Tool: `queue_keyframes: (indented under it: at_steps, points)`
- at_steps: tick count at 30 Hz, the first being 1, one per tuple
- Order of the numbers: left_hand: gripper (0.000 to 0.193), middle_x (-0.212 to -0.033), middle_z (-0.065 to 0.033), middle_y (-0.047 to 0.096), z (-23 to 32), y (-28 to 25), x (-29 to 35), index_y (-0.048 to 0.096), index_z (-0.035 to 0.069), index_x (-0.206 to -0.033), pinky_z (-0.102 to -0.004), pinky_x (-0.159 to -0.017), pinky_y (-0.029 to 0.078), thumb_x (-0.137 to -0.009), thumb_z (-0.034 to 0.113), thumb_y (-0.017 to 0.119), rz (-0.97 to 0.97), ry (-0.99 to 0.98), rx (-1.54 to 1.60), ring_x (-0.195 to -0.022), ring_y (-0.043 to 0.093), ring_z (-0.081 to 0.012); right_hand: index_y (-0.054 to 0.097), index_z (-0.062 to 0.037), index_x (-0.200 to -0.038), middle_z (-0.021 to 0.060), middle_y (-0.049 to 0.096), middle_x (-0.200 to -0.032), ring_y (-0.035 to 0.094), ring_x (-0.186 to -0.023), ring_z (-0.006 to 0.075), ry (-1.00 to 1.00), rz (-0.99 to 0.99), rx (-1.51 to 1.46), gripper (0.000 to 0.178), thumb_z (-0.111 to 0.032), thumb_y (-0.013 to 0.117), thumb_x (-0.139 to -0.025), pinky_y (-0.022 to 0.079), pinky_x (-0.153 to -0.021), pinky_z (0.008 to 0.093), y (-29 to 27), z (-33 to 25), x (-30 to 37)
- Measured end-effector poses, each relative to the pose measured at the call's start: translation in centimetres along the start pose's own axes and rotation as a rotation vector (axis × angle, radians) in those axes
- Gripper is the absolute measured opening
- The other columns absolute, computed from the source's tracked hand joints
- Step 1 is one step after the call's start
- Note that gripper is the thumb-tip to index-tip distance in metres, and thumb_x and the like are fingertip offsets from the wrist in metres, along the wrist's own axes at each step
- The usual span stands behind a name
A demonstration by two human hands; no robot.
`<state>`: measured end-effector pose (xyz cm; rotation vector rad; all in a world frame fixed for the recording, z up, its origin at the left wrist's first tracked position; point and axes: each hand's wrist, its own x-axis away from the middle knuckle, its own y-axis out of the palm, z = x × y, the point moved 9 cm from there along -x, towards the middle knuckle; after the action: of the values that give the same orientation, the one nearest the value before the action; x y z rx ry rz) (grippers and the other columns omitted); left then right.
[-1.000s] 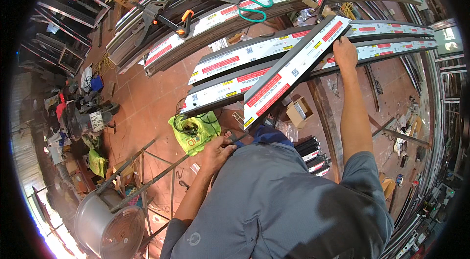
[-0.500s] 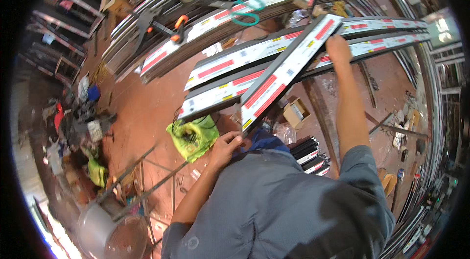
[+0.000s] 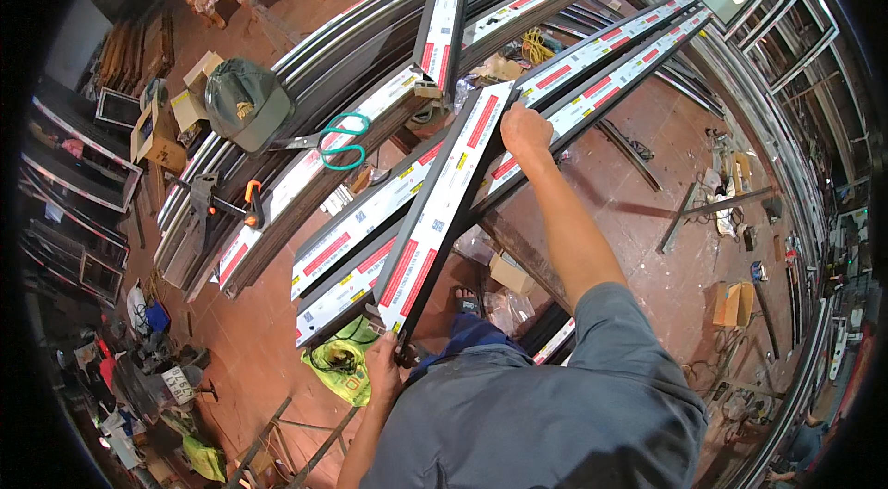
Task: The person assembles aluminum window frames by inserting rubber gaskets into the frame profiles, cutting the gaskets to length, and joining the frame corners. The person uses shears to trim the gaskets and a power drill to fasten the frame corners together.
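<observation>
I have the short profile [image 3: 444, 202], dark with a white and red film on its face, slanting away from me across two long profiles [image 3: 555, 73] of the same kind. My left hand [image 3: 384, 365] pinches its near end, close in front of my waist. My right hand [image 3: 525, 132] is curled tight at the far end, gripping the right edge (the fingertips are tucked out of sight, so I cannot tell how they sit underneath).

Beyond the long profiles runs a big stack of profiles [image 3: 314, 54]. On it lie a dark green cap [image 3: 248, 105], scissors [image 3: 321, 140] with teal handles, a black and orange clamp [image 3: 203, 198] and another short piece [image 3: 444, 22], set at an angle across the stack. Down on the reddish tiled floor [image 3: 242, 350], a yellow-green bag [image 3: 356, 384] sits just beside my left hand in view, and an opened carton [image 3: 511, 273] stands to the right of the short profile.
</observation>
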<state>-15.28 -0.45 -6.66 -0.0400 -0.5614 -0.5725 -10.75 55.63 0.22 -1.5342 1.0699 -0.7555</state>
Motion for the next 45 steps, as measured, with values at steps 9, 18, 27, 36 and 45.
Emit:
queue_keyframes:
  at_steps: [9,18,27,36,45]
  points:
    - [0.049,-0.075,-0.0091,0.066,-0.4,-1.0,0.3,0.069,-0.003,-0.097,-0.031,-0.062,0.055,-0.108,0.044,0.059,-0.069,-0.057,-0.027,-0.062,0.063,-0.0171,0.073,-0.0034,-0.108,0.0265,0.077,-0.104,0.074,-0.101,0.0457,0.025,-0.024,-0.112,0.039,-0.035,0.051,-0.102,0.057,-0.089,0.0575,-1.0,3.1,-1.3]
    - [0.035,-0.087,-0.0085,0.071,-2.8,-5.6,2.0,0.072,-0.005,-0.108,-0.0327,-0.08,0.055,-0.104,0.029,0.07,-0.098,0.074,-0.141,-0.085,0.068,-0.018,0.071,-0.008,-0.103,0.0195,0.077,-0.09,0.075,-0.089,0.0426,0.136,-0.11,-0.492,0.037,-0.044,0.073,-0.094,0.057,-0.08,0.0535,-1.9,0.6,12.3]
    - [0.018,-0.089,-0.0099,0.074,-1.0,-5.8,3.0,0.074,-0.007,-0.105,-0.0326,-0.079,0.055,-0.098,0.01,0.076,-0.004,-0.043,-0.223,-0.081,0.068,-0.0179,0.058,-0.0116,-0.144,0.023,0.062,-0.138,0.06,-0.127,0.0404,-0.248,0.343,-0.705,0.054,-0.034,0.072,-0.097,0.048,-0.103,0.0521,-5.9,-3.4,14.8]
    - [0.02,-0.087,-0.0103,0.073,-1.3,-5.8,3.0,0.073,-0.005,-0.101,-0.0322,-0.072,0.053,-0.097,0.014,0.079,0.074,-0.036,-0.228,-0.075,0.065,-0.0166,0.056,-0.0097,-0.152,0.0265,0.021,-0.171,0.028,-0.151,0.0562,-0.273,0.237,-0.568,0.077,-0.044,0.079,-0.087,0.025,-0.12,0.067,-2.1,-7.5,16.6]
    - [0.022,-0.082,-0.0073,0.071,1.1,-3.8,3.0,0.073,-0.004,-0.092,-0.0308,-0.07,0.049,-0.097,0.017,0.079,0.095,-0.091,-0.375,-0.073,0.062,-0.0139,0.056,-0.0094,-0.152,0.0261,0.02,-0.172,0.027,-0.15,0.0611,-0.263,0.198,-0.563,0.079,-0.047,0.079,-0.086,0.022,-0.121,0.0685,-2.2,-7.2,16.4]
